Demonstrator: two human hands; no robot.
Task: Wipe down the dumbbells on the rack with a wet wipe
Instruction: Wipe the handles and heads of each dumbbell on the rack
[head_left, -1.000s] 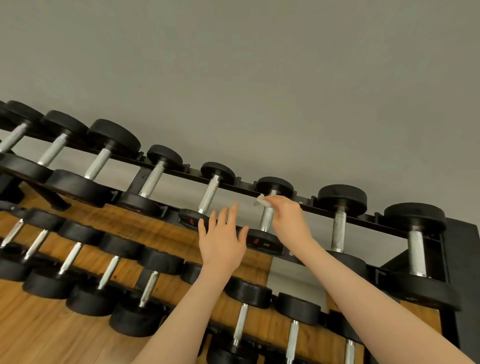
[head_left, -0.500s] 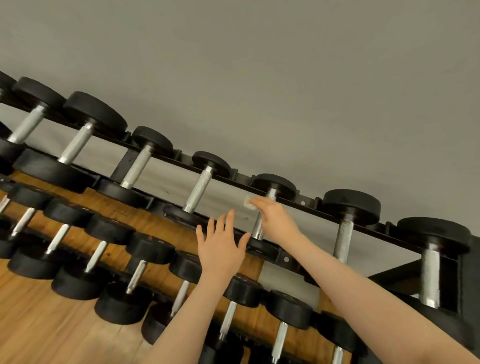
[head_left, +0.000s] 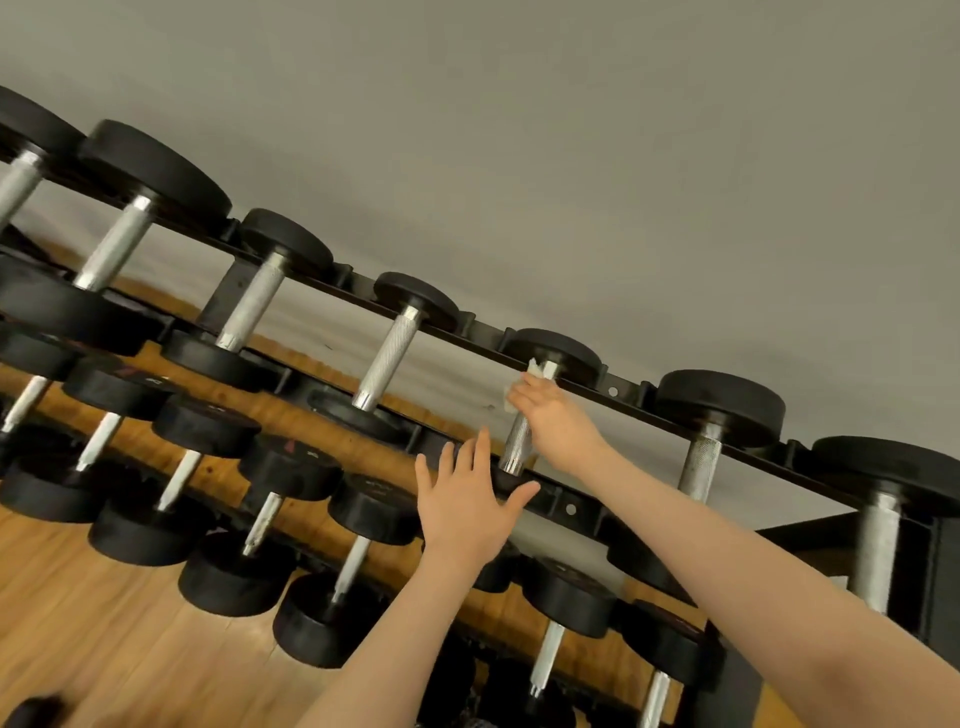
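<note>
Gripping the white wet wipe around the upper end of a knurled steel handle, the right hand has its fingers curled round the bar of a small dumbbell on the top tier of the black rack. The wipe sits just below that dumbbell's far head, bunched between fingers and metal. The left hand is spread flat with straight fingers in front of the dumbbell's near head; it appears to rest against that head, though contact is hard to confirm from this angle, and it holds nothing. Other dumbbells line the same tier on both sides, with two lower tiers of smaller ones beneath. A wooden floor shows below the rack and a grey wall behind it.
</note>
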